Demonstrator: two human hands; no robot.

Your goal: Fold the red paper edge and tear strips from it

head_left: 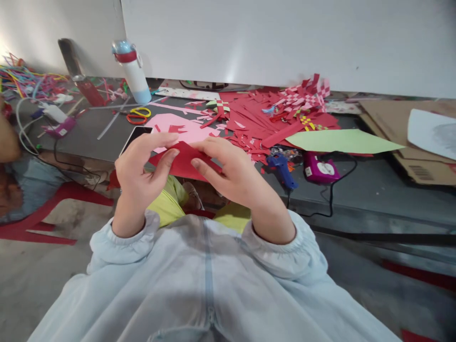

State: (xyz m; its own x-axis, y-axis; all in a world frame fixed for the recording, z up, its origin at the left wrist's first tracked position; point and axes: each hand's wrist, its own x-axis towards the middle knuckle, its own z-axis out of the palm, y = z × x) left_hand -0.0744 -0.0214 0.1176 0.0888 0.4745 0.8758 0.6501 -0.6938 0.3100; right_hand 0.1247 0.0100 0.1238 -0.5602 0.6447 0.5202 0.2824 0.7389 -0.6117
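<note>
A piece of red paper (185, 164) is held between both hands at the table's front edge. My left hand (144, 164) pinches its left part between thumb and fingers. On the other side, my right hand (224, 166) grips the paper's right part the same way. The paper's top comes to a peak between the hands, and the fingers cover some of its edges. Behind it lies a sheet of pink paper (167, 122) with red and pink scraps on it. A phone (134, 136) rests beside my left hand, partly hidden by it.
Red paper strips (249, 114) are heaped at the back. Scissors (138, 115) and a white bottle (134, 78) stand or lie to the left. A blue glue gun (282, 171), purple box (320, 168), green paper (344, 140) and cardboard (423, 171) are rightward. Another person's arm (7, 133) shows at far left.
</note>
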